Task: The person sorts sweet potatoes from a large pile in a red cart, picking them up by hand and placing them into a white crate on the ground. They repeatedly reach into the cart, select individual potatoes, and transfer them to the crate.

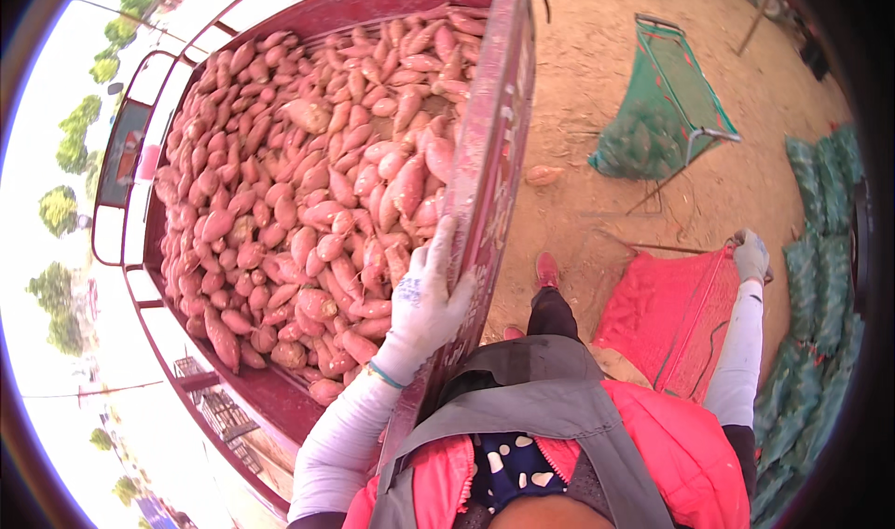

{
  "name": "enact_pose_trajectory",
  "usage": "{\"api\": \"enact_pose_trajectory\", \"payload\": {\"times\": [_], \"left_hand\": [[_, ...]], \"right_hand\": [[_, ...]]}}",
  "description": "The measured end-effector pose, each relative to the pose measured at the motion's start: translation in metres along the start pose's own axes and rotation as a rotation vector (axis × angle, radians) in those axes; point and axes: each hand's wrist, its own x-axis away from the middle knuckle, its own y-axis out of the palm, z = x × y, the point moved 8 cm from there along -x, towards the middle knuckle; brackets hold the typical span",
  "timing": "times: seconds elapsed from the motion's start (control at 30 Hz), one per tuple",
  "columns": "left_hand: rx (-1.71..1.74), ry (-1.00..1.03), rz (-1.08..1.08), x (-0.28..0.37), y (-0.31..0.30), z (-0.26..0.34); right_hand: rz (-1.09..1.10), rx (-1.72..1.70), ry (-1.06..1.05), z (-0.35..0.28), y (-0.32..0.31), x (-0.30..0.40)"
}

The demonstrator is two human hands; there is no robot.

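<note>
My left hand (428, 305), in a pale work glove, rests with its fingers spread on the side rim of a red metal truck bed (482, 144). Reddish sweet potatoes (280, 200) fill the bed beside it. Off to the right, my gloved right hand (752, 255) is closed on the upper corner of a red mesh sack (675, 312). Sweet potatoes show through the sack's lower left part, and a thin metal rod runs along its mouth.
A green mesh sack (647, 134), partly filled, hangs on a metal frame. One sweet potato (543, 175) lies on the dirt ground near it. Filled green mesh sacks (828, 284) are stacked at the far right. A metal railing (133, 263) borders the truck's far side.
</note>
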Motion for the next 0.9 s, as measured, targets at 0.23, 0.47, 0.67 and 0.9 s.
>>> {"api": "enact_pose_trajectory", "payload": {"times": [0.23, 0.47, 0.67, 0.9], "left_hand": [[-0.009, -0.03, 0.022, 0.006, 0.0, -0.009], [0.31, 0.257, 0.139, -0.001, -0.003, -0.027], [-0.304, 0.237, 0.182, -0.033, -0.008, -0.098], [-0.325, 0.466, -0.015, -0.038, 0.072, -0.111]], "right_hand": [[0.036, 0.109, -0.026, -0.062, -0.008, -0.031], [-0.104, 0.199, 0.012, -0.064, -0.008, -0.002], [-0.15, 0.122, -0.039, -0.025, 0.014, 0.025], [-0.103, 0.111, -0.051, -0.045, 0.0, 0.028]]}}
